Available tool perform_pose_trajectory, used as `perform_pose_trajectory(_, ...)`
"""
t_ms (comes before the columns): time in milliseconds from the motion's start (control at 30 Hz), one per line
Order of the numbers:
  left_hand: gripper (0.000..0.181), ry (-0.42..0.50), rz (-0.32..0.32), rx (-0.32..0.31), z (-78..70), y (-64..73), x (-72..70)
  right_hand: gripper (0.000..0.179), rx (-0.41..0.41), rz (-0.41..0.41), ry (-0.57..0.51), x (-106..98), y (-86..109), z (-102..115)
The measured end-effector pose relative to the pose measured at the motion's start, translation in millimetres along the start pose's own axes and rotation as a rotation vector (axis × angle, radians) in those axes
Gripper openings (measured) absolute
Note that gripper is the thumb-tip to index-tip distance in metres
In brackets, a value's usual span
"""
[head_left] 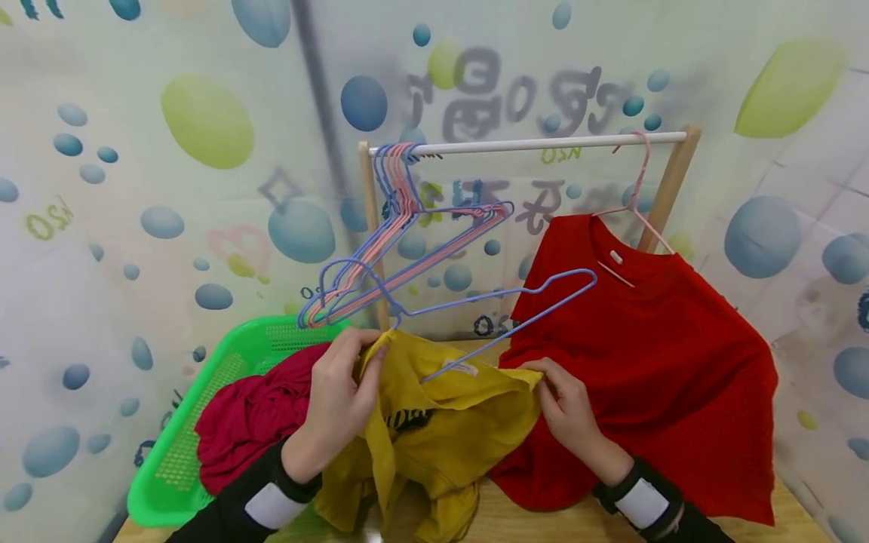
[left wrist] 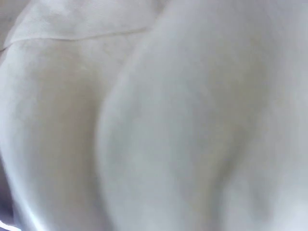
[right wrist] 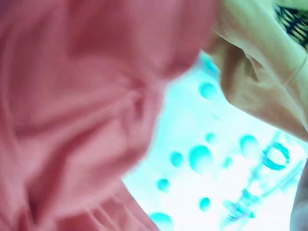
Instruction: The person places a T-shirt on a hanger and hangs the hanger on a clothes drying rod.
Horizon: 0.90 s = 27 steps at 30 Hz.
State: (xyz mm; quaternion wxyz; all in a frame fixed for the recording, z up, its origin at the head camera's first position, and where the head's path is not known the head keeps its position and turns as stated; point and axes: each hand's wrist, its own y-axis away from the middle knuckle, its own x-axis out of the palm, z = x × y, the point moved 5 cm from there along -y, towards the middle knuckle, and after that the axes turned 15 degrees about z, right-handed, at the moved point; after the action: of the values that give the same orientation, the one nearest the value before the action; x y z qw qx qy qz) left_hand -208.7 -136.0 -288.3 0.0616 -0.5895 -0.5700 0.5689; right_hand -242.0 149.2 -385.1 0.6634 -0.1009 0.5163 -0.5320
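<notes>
Between the two hands hangs a yellow shirt (head_left: pixel 468 441) with dark lettering on its front. My left hand (head_left: pixel 339 392) pinches its neckline at the left, close under the hook end of a blue hanger (head_left: pixel 502 298). At the other side of the neckline, my right hand (head_left: pixel 566 407) pinches the cloth between thumb and fingers. One arm of the blue hanger dips into the neck opening near the white label; its other arm sticks out above the shirt. Pale blurred cloth (left wrist: pixel 159 120) fills the left wrist view. In the right wrist view the yellow shirt (right wrist: pixel 264 82) shows at the upper right.
A red shirt (head_left: pixel 652 362) on a pink hanger (head_left: pixel 638 192) hangs at the right of the rack's white rail (head_left: pixel 529 145). Several blue and pink hangers (head_left: pixel 400 204) hang at its left end. A green basket (head_left: pixel 176 422) holds crimson clothing (head_left: pixel 258 415) at the left.
</notes>
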Motion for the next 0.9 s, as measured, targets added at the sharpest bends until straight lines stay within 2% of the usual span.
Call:
perform_pose_trajectory(200,0.013,-0.018,-0.029,-0.009,1.8,-2.1,-9.2,0.029,0.008,0.047,-0.05,-39.3,-18.1,27.3)
perform_pose_trajectory(333,0.019,-0.03,-0.063,0.002,2.8,-3.9,-17.0,0.024,0.111,0.08,-0.048,-59.8,-24.5,33.9)
perform_pose_trajectory(433,0.019,-0.035,-0.061,-0.001,5.0,-4.2,-19.0,0.021,0.2,0.095,-0.019,-69.0,-25.5,32.2)
perform_pose_trajectory(533,0.017,-0.048,-0.034,-0.016,8.2,-3.2,-17.7,0.02,0.259,0.118,-0.017,-73.0,-26.0,33.2)
perform_pose_trajectory(667,0.015,-0.059,0.014,-0.043,13.3,-0.9,-14.8,0.019,0.298,0.137,-0.034,-73.3,-26.3,37.6)
perform_pose_trajectory(767,0.014,-0.062,0.059,-0.057,17.4,0.7,-12.2,0.017,0.306,0.111,-0.013,-73.0,-24.8,34.6)
perform_pose_trajectory(900,0.014,-0.084,0.125,-0.063,22.7,4.0,-8.0,0.017,0.336,0.07,-0.024,-71.7,-17.1,19.2)
